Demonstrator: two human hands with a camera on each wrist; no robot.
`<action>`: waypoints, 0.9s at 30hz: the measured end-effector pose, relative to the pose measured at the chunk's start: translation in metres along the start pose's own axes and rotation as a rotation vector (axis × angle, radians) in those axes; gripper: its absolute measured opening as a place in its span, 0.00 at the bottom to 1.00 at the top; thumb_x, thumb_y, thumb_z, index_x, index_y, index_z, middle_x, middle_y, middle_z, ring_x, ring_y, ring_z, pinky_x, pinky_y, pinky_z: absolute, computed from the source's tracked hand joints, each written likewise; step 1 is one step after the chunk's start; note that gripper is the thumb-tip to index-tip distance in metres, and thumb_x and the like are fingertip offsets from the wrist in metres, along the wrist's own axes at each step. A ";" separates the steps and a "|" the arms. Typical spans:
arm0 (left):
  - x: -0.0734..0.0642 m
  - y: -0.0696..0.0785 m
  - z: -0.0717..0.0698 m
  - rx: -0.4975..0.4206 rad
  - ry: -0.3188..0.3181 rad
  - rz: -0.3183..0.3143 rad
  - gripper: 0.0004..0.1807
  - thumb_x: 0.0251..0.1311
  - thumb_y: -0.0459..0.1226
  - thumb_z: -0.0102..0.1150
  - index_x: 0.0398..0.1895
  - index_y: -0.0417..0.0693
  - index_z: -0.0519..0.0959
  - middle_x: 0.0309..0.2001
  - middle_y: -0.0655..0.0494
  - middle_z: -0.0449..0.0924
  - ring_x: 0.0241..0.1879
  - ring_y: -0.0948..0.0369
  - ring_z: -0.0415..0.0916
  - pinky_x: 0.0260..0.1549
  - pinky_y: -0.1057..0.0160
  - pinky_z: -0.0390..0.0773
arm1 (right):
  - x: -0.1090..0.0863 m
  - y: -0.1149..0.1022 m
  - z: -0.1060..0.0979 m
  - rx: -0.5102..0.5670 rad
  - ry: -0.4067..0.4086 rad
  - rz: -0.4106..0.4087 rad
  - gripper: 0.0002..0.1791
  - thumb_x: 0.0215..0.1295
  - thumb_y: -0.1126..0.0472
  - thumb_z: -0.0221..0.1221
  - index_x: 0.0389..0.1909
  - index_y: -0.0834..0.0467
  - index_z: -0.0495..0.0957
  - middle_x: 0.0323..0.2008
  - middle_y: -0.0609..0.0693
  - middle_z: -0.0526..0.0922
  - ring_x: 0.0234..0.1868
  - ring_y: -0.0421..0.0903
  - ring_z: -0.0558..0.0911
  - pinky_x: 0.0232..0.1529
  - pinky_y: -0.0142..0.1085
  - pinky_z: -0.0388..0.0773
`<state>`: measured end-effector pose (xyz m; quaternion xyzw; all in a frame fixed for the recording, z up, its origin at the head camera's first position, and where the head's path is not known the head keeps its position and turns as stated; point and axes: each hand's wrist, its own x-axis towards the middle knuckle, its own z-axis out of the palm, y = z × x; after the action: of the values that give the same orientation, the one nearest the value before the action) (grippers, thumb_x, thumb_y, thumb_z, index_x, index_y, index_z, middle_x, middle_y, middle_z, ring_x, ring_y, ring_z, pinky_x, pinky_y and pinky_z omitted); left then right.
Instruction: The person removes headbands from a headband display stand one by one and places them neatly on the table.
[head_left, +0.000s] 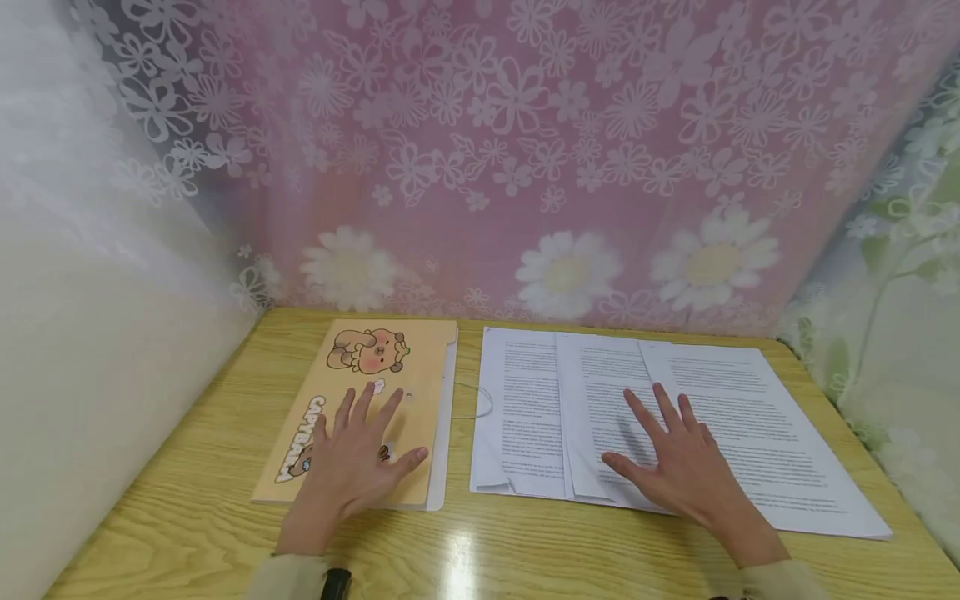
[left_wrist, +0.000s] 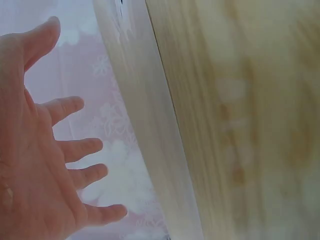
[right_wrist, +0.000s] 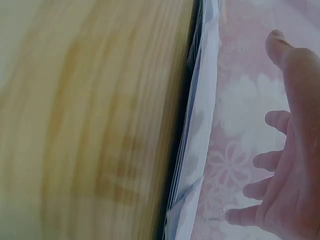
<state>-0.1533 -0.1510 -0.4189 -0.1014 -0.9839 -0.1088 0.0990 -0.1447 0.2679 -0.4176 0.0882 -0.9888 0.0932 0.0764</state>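
In the head view my left hand (head_left: 348, 462) is spread over a yellow folder (head_left: 423, 358) with cartoon capybaras and the lettering CAPYBARA on its cover. A thin elastic loop (head_left: 487, 400) sticks out from its right side. The left wrist view shows the palm with a gap between the fingers and the folder's edge (left_wrist: 145, 110). My right hand (head_left: 678, 471), fingers spread and holding nothing, is over printed sheets (head_left: 772, 433) that overlap in three stacks. Some lower corners of the sheets curl. The right wrist view shows that hand above the paper edges (right_wrist: 197, 130).
Folder and papers lie side by side on a wood-grain table (head_left: 187, 450). A flowered pink curtain (head_left: 465, 167) hangs behind the table's far edge. Pale sheeting (head_left: 97, 292) closes off the left side, and a flowered curtain (head_left: 900, 275) the right.
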 end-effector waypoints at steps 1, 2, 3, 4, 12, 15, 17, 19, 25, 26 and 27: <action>0.001 0.001 0.001 -0.004 0.000 0.004 0.45 0.51 0.73 0.43 0.73 0.69 0.54 0.74 0.48 0.51 0.72 0.41 0.49 0.57 0.26 0.54 | 0.001 -0.003 0.001 0.004 -0.002 -0.011 0.49 0.56 0.25 0.49 0.75 0.41 0.47 0.73 0.63 0.49 0.69 0.73 0.52 0.55 0.73 0.57; 0.003 0.003 0.002 -0.005 0.001 0.008 0.45 0.51 0.73 0.43 0.72 0.68 0.56 0.73 0.48 0.52 0.71 0.42 0.51 0.56 0.26 0.57 | 0.003 -0.007 0.001 0.010 -0.005 -0.023 0.49 0.56 0.25 0.49 0.74 0.41 0.47 0.73 0.62 0.50 0.69 0.73 0.53 0.55 0.72 0.58; 0.004 0.004 0.003 -0.005 0.002 0.014 0.45 0.52 0.73 0.44 0.72 0.68 0.57 0.73 0.47 0.54 0.70 0.42 0.53 0.55 0.27 0.58 | 0.005 -0.011 0.002 0.021 -0.010 -0.033 0.48 0.56 0.26 0.49 0.74 0.40 0.48 0.73 0.62 0.50 0.69 0.72 0.53 0.55 0.71 0.59; 0.006 0.006 0.004 -0.009 0.002 0.021 0.44 0.52 0.72 0.45 0.71 0.67 0.58 0.72 0.47 0.55 0.70 0.42 0.54 0.54 0.28 0.60 | 0.006 -0.015 0.002 0.031 -0.015 -0.045 0.48 0.56 0.26 0.50 0.74 0.40 0.48 0.73 0.62 0.50 0.70 0.71 0.53 0.55 0.71 0.60; 0.014 0.015 0.007 -0.022 -0.111 -0.009 0.45 0.51 0.70 0.49 0.71 0.64 0.59 0.72 0.46 0.56 0.68 0.42 0.57 0.49 0.27 0.64 | 0.023 -0.046 0.008 0.092 -0.022 -0.146 0.46 0.56 0.25 0.49 0.73 0.39 0.51 0.74 0.57 0.50 0.71 0.66 0.54 0.57 0.67 0.64; 0.018 0.018 0.008 -0.020 -0.170 -0.027 0.45 0.51 0.70 0.50 0.71 0.63 0.59 0.72 0.45 0.55 0.68 0.40 0.55 0.47 0.25 0.62 | 0.030 -0.057 0.011 0.108 -0.021 -0.184 0.46 0.56 0.25 0.49 0.73 0.40 0.52 0.74 0.57 0.51 0.71 0.66 0.56 0.59 0.64 0.64; 0.020 0.019 0.009 -0.022 -0.200 -0.033 0.45 0.50 0.69 0.51 0.71 0.63 0.59 0.71 0.44 0.56 0.68 0.39 0.55 0.46 0.24 0.61 | 0.035 -0.064 0.012 0.119 -0.024 -0.209 0.46 0.56 0.26 0.50 0.73 0.40 0.53 0.74 0.58 0.51 0.71 0.65 0.56 0.60 0.63 0.64; 0.022 0.021 0.010 -0.023 -0.225 -0.034 0.45 0.50 0.68 0.52 0.71 0.63 0.59 0.71 0.43 0.56 0.68 0.39 0.55 0.46 0.23 0.61 | 0.039 -0.070 0.014 0.126 -0.033 -0.225 0.45 0.56 0.26 0.49 0.73 0.39 0.53 0.74 0.57 0.51 0.71 0.64 0.56 0.61 0.63 0.63; 0.025 0.024 0.010 -0.043 -0.276 -0.034 0.43 0.53 0.61 0.54 0.72 0.60 0.57 0.70 0.42 0.58 0.66 0.37 0.58 0.44 0.22 0.61 | 0.052 -0.087 0.023 0.154 -0.062 -0.271 0.44 0.57 0.26 0.48 0.72 0.39 0.55 0.74 0.54 0.53 0.71 0.63 0.57 0.60 0.63 0.65; 0.026 0.024 0.010 -0.046 -0.280 -0.034 0.42 0.53 0.60 0.53 0.72 0.60 0.57 0.69 0.43 0.59 0.65 0.37 0.59 0.44 0.23 0.62 | 0.053 -0.090 0.024 0.155 -0.067 -0.280 0.43 0.57 0.26 0.48 0.72 0.39 0.55 0.73 0.54 0.54 0.71 0.62 0.58 0.59 0.62 0.65; 0.026 0.025 0.009 -0.051 -0.283 -0.039 0.41 0.54 0.59 0.52 0.72 0.60 0.57 0.69 0.44 0.60 0.65 0.38 0.59 0.45 0.23 0.62 | 0.055 -0.092 0.025 0.153 -0.072 -0.288 0.43 0.57 0.25 0.47 0.72 0.39 0.56 0.73 0.54 0.54 0.71 0.62 0.59 0.59 0.62 0.66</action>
<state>-0.1749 -0.1206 -0.4172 -0.0991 -0.9867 -0.1203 -0.0456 -0.1843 0.1648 -0.4163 0.2380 -0.9580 0.1530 0.0467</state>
